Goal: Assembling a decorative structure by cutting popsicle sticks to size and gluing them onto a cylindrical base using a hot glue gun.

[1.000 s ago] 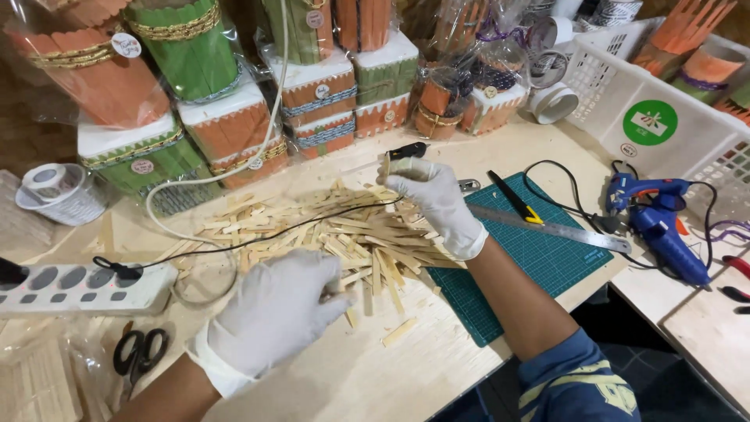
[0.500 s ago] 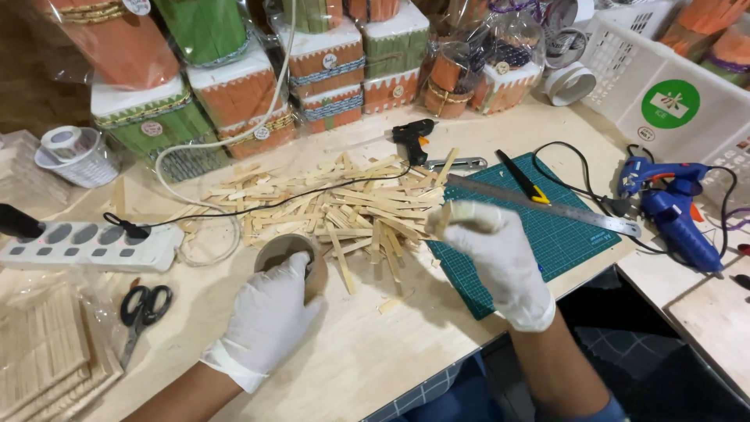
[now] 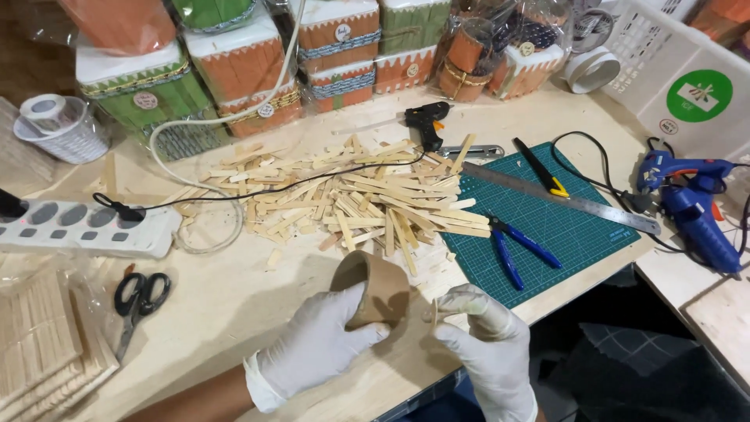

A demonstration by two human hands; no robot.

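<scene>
Logged: my left hand (image 3: 316, 348) clasped the cardboard tube (image 3: 373, 289) steady while my right hand (image 3: 488, 344) pinched a wooden stick (image 3: 435, 313) beside it.

Both my hands gloved. Left glove (image 3: 316, 352): thin white material, snug, fine wrinkles across the back and along the fingers, cuff bunched into a thick rolled band at the wrist. Forearm beyond the cuff bare, no sleeve in view. Right glove (image 3: 488, 344): same thin white kind, slightly glossy, creased over the knuckles, looser folds toward the wrist; its cuff runs off the bottom edge, so I cannot tell how it ends. No markings, seams or print visible on either glove.
</scene>
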